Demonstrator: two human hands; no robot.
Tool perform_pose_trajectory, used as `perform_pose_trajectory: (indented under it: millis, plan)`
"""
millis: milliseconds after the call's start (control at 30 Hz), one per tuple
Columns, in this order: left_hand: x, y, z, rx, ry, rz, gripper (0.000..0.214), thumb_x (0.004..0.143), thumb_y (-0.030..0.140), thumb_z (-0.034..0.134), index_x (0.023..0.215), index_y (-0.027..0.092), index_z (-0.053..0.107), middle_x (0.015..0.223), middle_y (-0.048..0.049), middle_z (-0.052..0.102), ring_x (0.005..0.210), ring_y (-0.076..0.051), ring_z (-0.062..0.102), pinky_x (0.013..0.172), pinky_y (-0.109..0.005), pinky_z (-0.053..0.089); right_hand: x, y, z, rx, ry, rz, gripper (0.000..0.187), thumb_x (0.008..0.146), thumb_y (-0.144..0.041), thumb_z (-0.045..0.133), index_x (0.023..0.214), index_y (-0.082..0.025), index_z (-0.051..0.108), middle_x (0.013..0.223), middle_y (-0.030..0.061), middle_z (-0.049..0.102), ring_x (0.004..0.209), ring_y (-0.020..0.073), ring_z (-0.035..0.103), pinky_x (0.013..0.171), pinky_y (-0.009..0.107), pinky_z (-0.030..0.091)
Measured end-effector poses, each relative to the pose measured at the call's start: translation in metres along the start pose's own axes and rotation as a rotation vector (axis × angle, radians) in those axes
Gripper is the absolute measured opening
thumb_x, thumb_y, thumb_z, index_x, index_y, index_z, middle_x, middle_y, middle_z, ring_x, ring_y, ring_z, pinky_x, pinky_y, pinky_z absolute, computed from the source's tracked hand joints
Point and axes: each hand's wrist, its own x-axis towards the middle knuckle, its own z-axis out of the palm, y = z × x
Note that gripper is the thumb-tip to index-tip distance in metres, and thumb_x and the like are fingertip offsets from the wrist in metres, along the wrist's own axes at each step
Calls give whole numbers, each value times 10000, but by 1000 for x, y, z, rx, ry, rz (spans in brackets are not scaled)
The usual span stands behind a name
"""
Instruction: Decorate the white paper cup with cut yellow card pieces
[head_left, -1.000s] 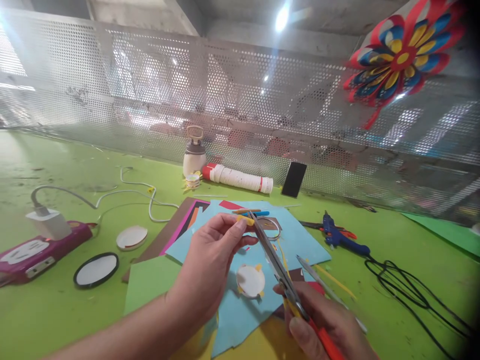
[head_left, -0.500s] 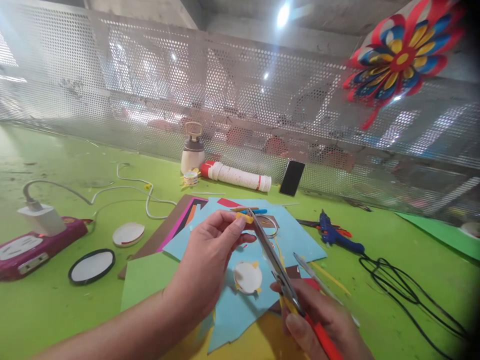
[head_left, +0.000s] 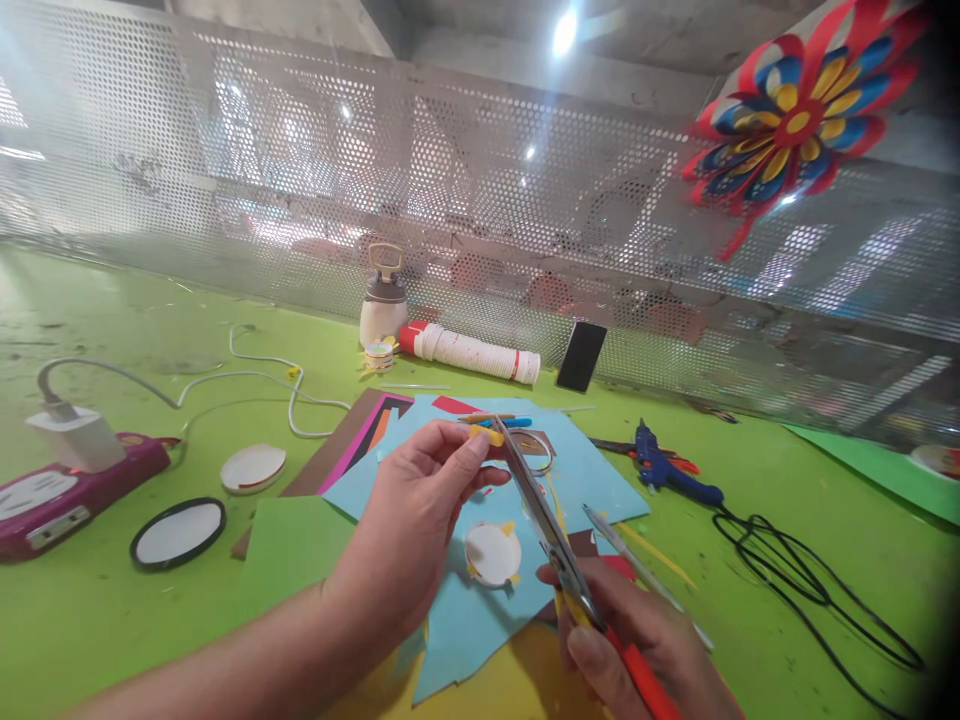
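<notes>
The yellow piece (head_left: 487, 436) is small, bright and longer than it is wide, its lower end hidden by fingers. It is up above the blue sheet (head_left: 600, 480), pinched between the thumb and fingers of the left hand (head_left: 420, 510). The grip of the right hand (head_left: 637, 630) is closed around the red handles of the scissors (head_left: 559, 545), whose long grey blades lie close together and point up and away. Their tips are right by the piece; whether they touch it I cannot tell.

Below the blades, a round white disc (head_left: 492, 555) with yellow bits at its edge rests on the blue sheet. Farther up the sheet are a blue pen (head_left: 517, 423) and a thin ring (head_left: 551, 455). A green sheet (head_left: 300, 550) shows beside the left forearm.

Right of the sheets, a blue glue gun (head_left: 671, 475) lies on the green surface (head_left: 135, 330), its black cord looped. To the left are a black-rimmed disc (head_left: 178, 535) and a purple power strip (head_left: 112, 500) with a white charger (head_left: 75, 440) plugged in. Toward the back are a sprayer (head_left: 383, 310), a ribbed white tube (head_left: 480, 355) and a phone (head_left: 581, 357) propped near the perforated screen (head_left: 300, 180).
</notes>
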Motion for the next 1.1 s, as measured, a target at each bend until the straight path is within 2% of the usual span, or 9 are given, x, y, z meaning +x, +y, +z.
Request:
perform_pose_trajectory:
  millis: [133, 333, 533, 733, 833, 1100]
  plan:
    - [-1, 2, 1, -22, 6, -11, 99, 805, 214, 651, 752, 143, 607, 805, -21, 656, 764, -115, 600, 743, -244, 498, 1, -1, 0, -8, -18, -22, 504, 847, -613, 456, 1021, -186, 661, 617, -8, 488, 502, 103, 422, 450, 204, 358]
    - [-1, 3, 2, -61, -19, -5, 103, 810, 203, 650, 734, 142, 619, 790, -24, 683, 758, -108, 624, 738, -231, 508, -1, 5, 0, -50, 22, -21, 514, 833, -622, 475, 1036, -189, 663, 620, 3, 518, 510, 116, 479, 464, 208, 398]
    - [-1, 2, 2, -94, -33, 4, 103, 824, 187, 635, 732, 144, 616, 793, -22, 703, 772, -109, 644, 741, -228, 517, 1, 0, -2, -35, -10, -7, 490, 837, -613, 477, 1035, -204, 659, 608, -15, 503, 489, 102, 434, 450, 198, 376]
    - [-2, 2, 2, -93, -30, -1, 95, 813, 195, 647, 736, 143, 628, 801, -32, 713, 775, -121, 649, 743, -239, 515, 1, -1, -4, -80, 6, -25, 496, 829, -629, 473, 977, -207, 688, 592, -9, 504, 513, 115, 458, 473, 203, 399]
    - [-2, 2, 2, -98, -24, -6, 103, 807, 200, 653, 724, 146, 624, 800, -32, 715, 771, -125, 650, 744, -249, 515, 1, 0, -4, -100, 22, -53, 447, 832, -604, 486, 922, -217, 691, 614, 3, 537, 532, 124, 481, 486, 208, 412]
    - [-1, 2, 2, -105, -30, -8, 105, 809, 195, 648, 719, 147, 624, 793, -29, 714, 764, -123, 652, 742, -249, 512, 1, -2, -3, -80, 22, -60, 453, 835, -603, 489, 942, -210, 687, 623, 10, 559, 534, 126, 492, 499, 217, 433]
